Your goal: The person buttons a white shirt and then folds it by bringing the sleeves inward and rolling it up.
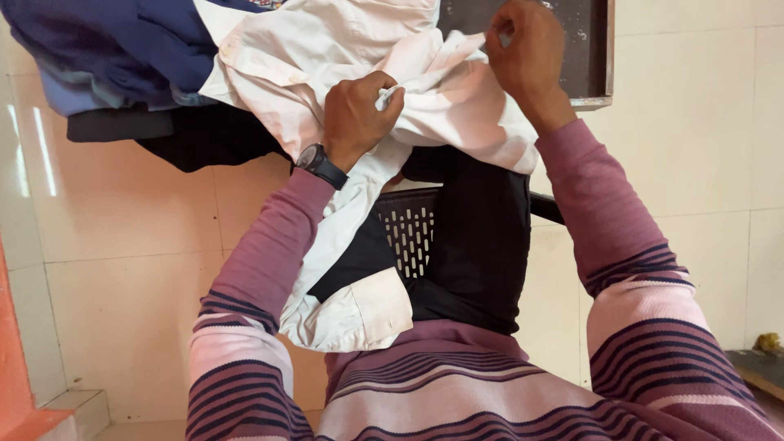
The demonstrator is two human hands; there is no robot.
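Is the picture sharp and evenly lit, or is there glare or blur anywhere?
Head view: mostly sharp, with soft daylight. Bright streaks of glare sit on the glossy wall tiles at left. The white shirt looks slightly washed out near the top. The left hand and right hand gripping it show little blur. The striped sleeves at the bottom edge look stretched.

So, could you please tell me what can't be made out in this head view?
- Left hand fingertips: curled into the white shirt.
- Right hand fingertips: hidden behind its own knuckles and the cloth.
- Blue garment: cut off by the top edge.
- Dark chair: mostly covered by black cloth and the shirt sleeve.
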